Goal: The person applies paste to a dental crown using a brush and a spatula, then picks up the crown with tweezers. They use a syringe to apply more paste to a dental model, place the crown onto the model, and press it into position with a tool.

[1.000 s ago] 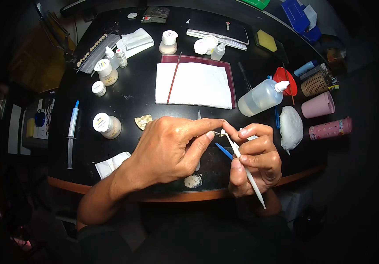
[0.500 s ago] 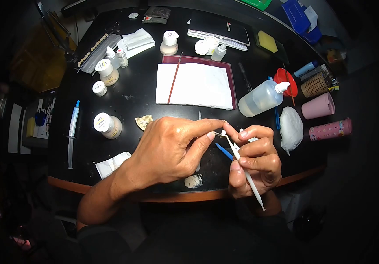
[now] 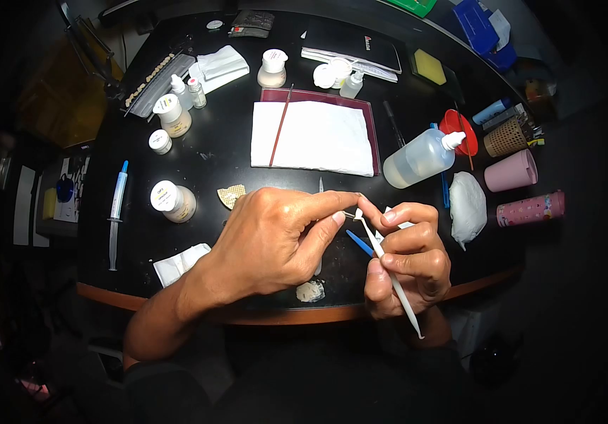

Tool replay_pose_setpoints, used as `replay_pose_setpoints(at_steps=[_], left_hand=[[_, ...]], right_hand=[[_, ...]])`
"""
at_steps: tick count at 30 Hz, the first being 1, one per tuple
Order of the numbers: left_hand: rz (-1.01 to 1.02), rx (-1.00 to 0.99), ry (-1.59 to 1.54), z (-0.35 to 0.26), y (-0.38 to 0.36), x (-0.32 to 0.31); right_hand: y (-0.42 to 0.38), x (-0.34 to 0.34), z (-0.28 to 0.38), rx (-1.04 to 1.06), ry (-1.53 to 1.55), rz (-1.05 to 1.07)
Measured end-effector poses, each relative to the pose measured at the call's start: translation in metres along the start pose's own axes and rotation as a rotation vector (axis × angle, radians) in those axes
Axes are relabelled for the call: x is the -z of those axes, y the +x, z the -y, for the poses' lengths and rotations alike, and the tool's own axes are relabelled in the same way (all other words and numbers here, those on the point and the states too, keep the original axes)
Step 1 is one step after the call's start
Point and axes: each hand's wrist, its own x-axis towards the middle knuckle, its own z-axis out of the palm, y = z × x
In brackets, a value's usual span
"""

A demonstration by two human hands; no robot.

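Note:
My left hand (image 3: 268, 240) pinches a small thin piece (image 3: 350, 215) between thumb and index finger; what it is, I cannot make out. My right hand (image 3: 413, 254) is closed around a white double-ended tool (image 3: 403, 297), whose upper tip is at a tiny white piece (image 3: 358, 213) between the two hands. The right index fingertip lies close to the left one. Under the hands is a blue-tipped item (image 3: 359, 243), partly hidden by the right hand. A dab of whitish paste (image 3: 311, 290) lies near the table edge below my left hand.
A folded white cloth (image 3: 318, 134) bears a red brush (image 3: 281, 127). A clear squeeze bottle (image 3: 417, 161) lies at right, near a red bowl (image 3: 468, 131) and pink cups (image 3: 509, 171). Powder jars (image 3: 174, 201) and a syringe (image 3: 116, 212) are at left.
The white tool and the right thumb have shifted very slightly left. My left hand looks the same.

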Motion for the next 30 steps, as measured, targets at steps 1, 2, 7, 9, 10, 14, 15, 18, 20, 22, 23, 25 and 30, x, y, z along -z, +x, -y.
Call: replay_pose_setpoints(at_steps=[1, 2, 7, 9, 10, 14, 15, 18, 20, 22, 23, 25, 30], left_hand=[[-0.002, 0.005, 0.006, 0.0006, -0.0004, -0.0003], [-0.004, 0.009, 0.012, 0.0011, -0.0008, -0.0003], [0.014, 0.056, 0.015, -0.0017, -0.0010, 0.0014], [0.011, 0.040, 0.011, 0.0000, -0.0012, 0.0008], [0.008, 0.031, 0.017, 0.0008, -0.0013, 0.0005], [0.027, 0.039, 0.016, -0.0005, -0.0006, 0.0018], [0.040, 0.053, 0.011, -0.0014, -0.0004, 0.0024], [0.015, 0.047, 0.008, 0.0013, -0.0019, -0.0001], [0.012, 0.030, 0.006, 0.0004, -0.0013, 0.0003], [0.015, 0.023, 0.002, -0.0001, -0.0007, 0.0006], [0.019, 0.026, -0.001, -0.0001, -0.0006, 0.0008], [0.025, 0.030, -0.002, -0.0001, -0.0005, 0.0009], [0.021, 0.026, -0.008, 0.0023, -0.0012, -0.0006]], right_hand=[[0.0002, 0.0001, 0.0002, 0.000, -0.003, 0.001], [0.0005, 0.0002, 0.0007, 0.000, -0.005, 0.001], [0.0006, 0.0008, 0.0003, 0.008, -0.008, 0.012], [0.0013, 0.0011, 0.0012, 0.005, -0.008, 0.014], [0.0011, 0.0009, 0.0011, 0.003, -0.006, 0.010], [0.0007, 0.0004, 0.0008, 0.005, -0.014, 0.005], [0.0007, 0.0003, 0.0009, 0.007, -0.019, 0.005], [0.0003, 0.0011, 0.0009, 0.004, -0.033, 0.013], [0.0004, -0.0001, 0.0007, 0.003, -0.028, 0.001], [0.0004, -0.0006, 0.0006, 0.004, -0.028, -0.005], [0.0005, -0.0006, 0.0006, 0.005, -0.029, -0.005], [0.0004, -0.0008, 0.0002, 0.006, -0.031, -0.004], [-0.0007, 0.0007, -0.0004, 0.008, -0.053, 0.003]])
